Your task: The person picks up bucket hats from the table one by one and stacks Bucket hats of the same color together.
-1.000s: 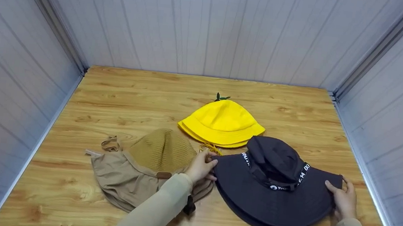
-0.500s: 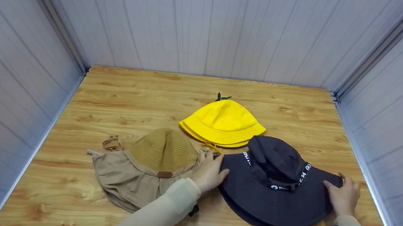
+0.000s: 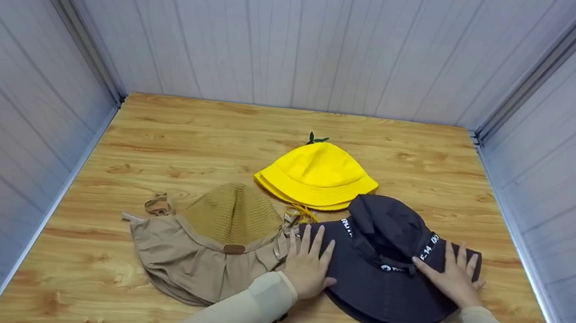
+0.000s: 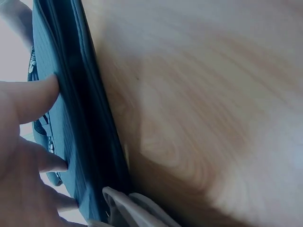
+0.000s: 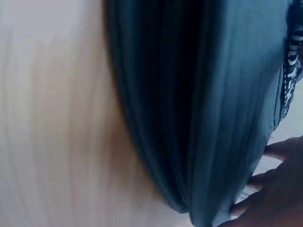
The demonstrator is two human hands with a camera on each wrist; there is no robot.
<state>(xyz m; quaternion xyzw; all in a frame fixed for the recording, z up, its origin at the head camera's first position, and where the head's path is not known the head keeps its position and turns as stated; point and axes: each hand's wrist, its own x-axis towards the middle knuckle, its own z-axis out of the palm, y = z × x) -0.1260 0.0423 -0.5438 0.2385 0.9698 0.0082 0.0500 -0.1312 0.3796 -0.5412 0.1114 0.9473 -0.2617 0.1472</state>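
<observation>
A dark wide-brimmed hat (image 3: 386, 295) with a white-lettered band lies on the wooden table, its brim folded double toward the person. My left hand (image 3: 307, 265) rests with spread fingers on the brim's left end; in the left wrist view its fingertips touch the dark cloth (image 4: 71, 137). On the right part of the brim lies my right hand (image 3: 452, 275), fingers spread and thumb toward the band. The right wrist view shows the layered brim edge (image 5: 189, 118) beside those fingers. Left of the dark hat is a tan hat (image 3: 187, 258) with a knitted crown, its right side close to my left hand.
Behind the dark hat lies a yellow bucket hat (image 3: 319, 173) with a green leaf tip and yellow cords (image 3: 303, 213). A tan strap (image 3: 157, 205) sticks out at the tan hat's left. Pale panelled walls (image 3: 301, 40) enclose the wooden table (image 3: 189, 130) at the back and sides.
Both hands have gone from holding the brim's ends to lying spread on top of it. The right hand moved inward to the left, and the dark hat's right end has shifted slightly left.
</observation>
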